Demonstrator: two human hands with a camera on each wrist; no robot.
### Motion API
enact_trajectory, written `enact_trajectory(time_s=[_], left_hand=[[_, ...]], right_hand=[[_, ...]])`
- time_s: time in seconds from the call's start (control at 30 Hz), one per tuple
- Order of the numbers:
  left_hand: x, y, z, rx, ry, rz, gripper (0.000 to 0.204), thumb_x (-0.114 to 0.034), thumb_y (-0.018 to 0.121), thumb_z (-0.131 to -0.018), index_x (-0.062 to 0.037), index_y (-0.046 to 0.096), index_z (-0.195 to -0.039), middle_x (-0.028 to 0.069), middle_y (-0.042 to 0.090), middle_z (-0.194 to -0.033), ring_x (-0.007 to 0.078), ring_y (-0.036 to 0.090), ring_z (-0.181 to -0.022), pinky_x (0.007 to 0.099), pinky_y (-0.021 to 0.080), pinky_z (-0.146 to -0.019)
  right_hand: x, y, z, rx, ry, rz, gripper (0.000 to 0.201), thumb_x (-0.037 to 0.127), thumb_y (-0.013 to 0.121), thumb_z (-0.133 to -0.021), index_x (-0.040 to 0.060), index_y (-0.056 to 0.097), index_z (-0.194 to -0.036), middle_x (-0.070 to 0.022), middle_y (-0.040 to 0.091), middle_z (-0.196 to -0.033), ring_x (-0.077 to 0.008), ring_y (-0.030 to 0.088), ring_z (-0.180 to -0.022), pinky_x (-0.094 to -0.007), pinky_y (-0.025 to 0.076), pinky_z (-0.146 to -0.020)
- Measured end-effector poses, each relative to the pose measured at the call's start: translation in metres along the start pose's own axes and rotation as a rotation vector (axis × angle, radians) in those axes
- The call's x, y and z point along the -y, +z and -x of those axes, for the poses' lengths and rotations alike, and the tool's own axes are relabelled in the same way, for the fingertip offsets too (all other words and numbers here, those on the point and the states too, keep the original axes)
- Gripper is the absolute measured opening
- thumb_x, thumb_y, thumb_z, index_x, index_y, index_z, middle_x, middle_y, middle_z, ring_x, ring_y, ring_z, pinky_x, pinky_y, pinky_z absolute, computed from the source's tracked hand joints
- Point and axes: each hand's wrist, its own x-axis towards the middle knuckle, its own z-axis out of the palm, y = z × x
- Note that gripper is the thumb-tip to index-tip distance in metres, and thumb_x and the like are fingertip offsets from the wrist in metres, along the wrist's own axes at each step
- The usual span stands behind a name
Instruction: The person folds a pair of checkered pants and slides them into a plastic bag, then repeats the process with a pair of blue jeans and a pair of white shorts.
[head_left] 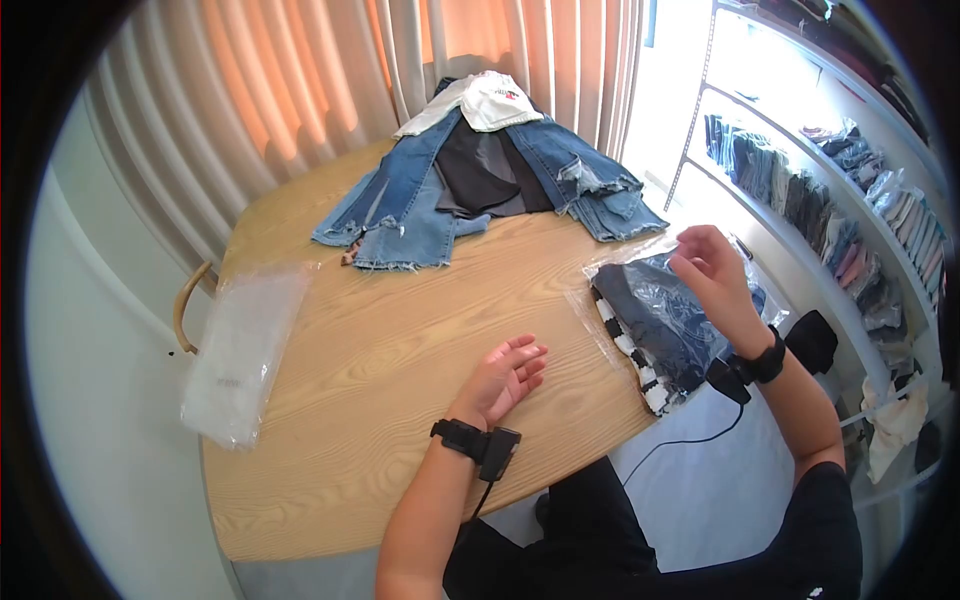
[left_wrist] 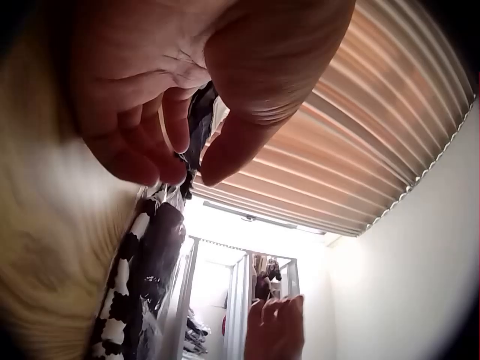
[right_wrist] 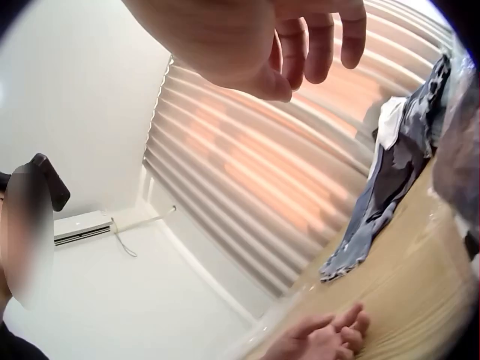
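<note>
My left hand (head_left: 503, 380) is near the table's front edge, palm turned inward, its fingers loosely bent with nothing between them. Over the far right part of a clear plastic bag of folded clothes (head_left: 660, 310) hovers my right hand (head_left: 715, 275), fingers loosely curved and holding nothing. Dark blue fabric and a black-and-white patterned piece show through that bag, which lies at the table's right edge. In the left wrist view the bagged clothes (left_wrist: 154, 255) appear beyond my left fingertips. The right wrist view shows the right hand's fingers (right_wrist: 319, 49) hanging down, slightly spread.
Blue jeans (head_left: 400, 205), dark garments and a white printed shirt (head_left: 495, 100) lie piled at the table's back. Flat clear plastic bags (head_left: 245, 350) lie at the left edge, beside a wooden chair (head_left: 185, 305). Shelves of folded clothes (head_left: 780, 190) stand on the right.
</note>
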Motion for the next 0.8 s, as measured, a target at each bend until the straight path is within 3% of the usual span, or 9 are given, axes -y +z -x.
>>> enact_trajectory(time_s=[0.07, 0.17, 0.27, 0.4, 0.5, 0.53, 0.67, 0.8], left_hand=[[-0.002, 0.002, -0.011, -0.024, 0.013, -0.057, 0.05, -0.007, 0.065, -0.088, -0.0041, 0.043, -0.132, 0.007, 0.056, -0.115, 0.0136, 0.056, -0.101, 0.0282, 0.048, -0.087], [0.006, 0.018, -0.036, 0.102, 0.023, -0.153, 0.05, -0.001, 0.067, -0.084, -0.0064, 0.048, -0.13, 0.002, 0.057, -0.109, 0.0094, 0.056, -0.094, 0.0265, 0.047, -0.084], [0.019, 0.019, -0.07, 0.285, -0.002, 0.149, 0.045, -0.001, 0.066, -0.086, -0.0089, 0.052, -0.128, -0.0007, 0.057, -0.11, 0.0092, 0.055, -0.097, 0.0271, 0.046, -0.085], [0.024, 0.023, -0.08, 0.318, -0.025, 0.194, 0.041, -0.003, 0.064, -0.089, -0.0095, 0.052, -0.127, -0.0012, 0.057, -0.109, 0.0089, 0.055, -0.097, 0.0269, 0.046, -0.086], [0.021, 0.024, -0.076, 0.28, -0.083, 0.263, 0.038, -0.003, 0.064, -0.089, -0.0092, 0.052, -0.125, -0.0015, 0.058, -0.108, 0.0087, 0.055, -0.097, 0.0273, 0.047, -0.085], [0.02, 0.025, -0.074, 0.247, -0.087, 0.271, 0.032, -0.005, 0.061, -0.091, -0.0093, 0.053, -0.122, -0.0003, 0.059, -0.106, 0.0094, 0.056, -0.095, 0.0282, 0.048, -0.085], [0.018, 0.02, -0.077, 0.233, -0.186, 0.482, 0.021, -0.01, 0.053, -0.096, -0.0089, 0.053, -0.117, 0.0042, 0.061, -0.101, 0.0127, 0.057, -0.091, 0.0313, 0.048, -0.085], [0.017, 0.018, -0.075, 0.245, -0.2, 0.556, 0.021, -0.013, 0.051, -0.097, -0.007, 0.052, -0.116, 0.0053, 0.061, -0.103, 0.0147, 0.057, -0.09, 0.0318, 0.047, -0.085]], right_hand=[[0.019, 0.019, -0.04, 0.047, -0.075, 0.042, 0.024, 0.009, 0.066, -0.086, 0.0038, 0.058, -0.109, -0.0017, 0.062, -0.09, -0.0089, 0.058, -0.081, -0.0259, 0.048, -0.074], [0.042, 0.04, -0.123, 0.12, -0.191, 0.222, 0.021, 0.015, 0.066, -0.085, 0.0015, 0.062, -0.101, -0.004, 0.064, -0.09, -0.0095, 0.058, -0.08, -0.0259, 0.048, -0.072], [0.034, 0.05, -0.219, 0.155, -0.108, 0.257, 0.023, 0.019, 0.064, -0.086, 0.0024, 0.063, -0.102, -0.0034, 0.064, -0.089, -0.0098, 0.058, -0.08, -0.0252, 0.048, -0.07], [0.024, 0.056, -0.316, 0.077, -0.019, 0.371, 0.029, 0.024, 0.065, -0.083, 0.003, 0.064, -0.103, -0.0039, 0.064, -0.085, -0.0117, 0.059, -0.076, -0.0282, 0.049, -0.066], [-0.007, 0.061, -0.377, 0.015, -0.005, 0.481, 0.035, 0.033, 0.067, -0.075, 0.0026, 0.069, -0.092, -0.0092, 0.069, -0.085, -0.0176, 0.065, -0.078, -0.0313, 0.052, -0.071], [-0.016, 0.068, -0.389, -0.009, -0.002, 0.544, 0.038, 0.034, 0.065, -0.075, 0.0026, 0.069, -0.096, -0.0131, 0.07, -0.09, -0.0242, 0.068, -0.084, -0.0348, 0.052, -0.077], [-0.099, 0.097, -0.435, -0.029, -0.126, 0.67, 0.036, 0.029, 0.061, -0.077, 0.0035, 0.067, -0.103, -0.0183, 0.069, -0.099, -0.0337, 0.065, -0.097, -0.0384, 0.051, -0.087], [-0.178, 0.136, -0.446, 0.006, -0.118, 0.706, 0.038, 0.022, 0.06, -0.076, 0.0041, 0.065, -0.109, -0.0191, 0.067, -0.106, -0.0341, 0.062, -0.106, -0.0405, 0.048, -0.093]])
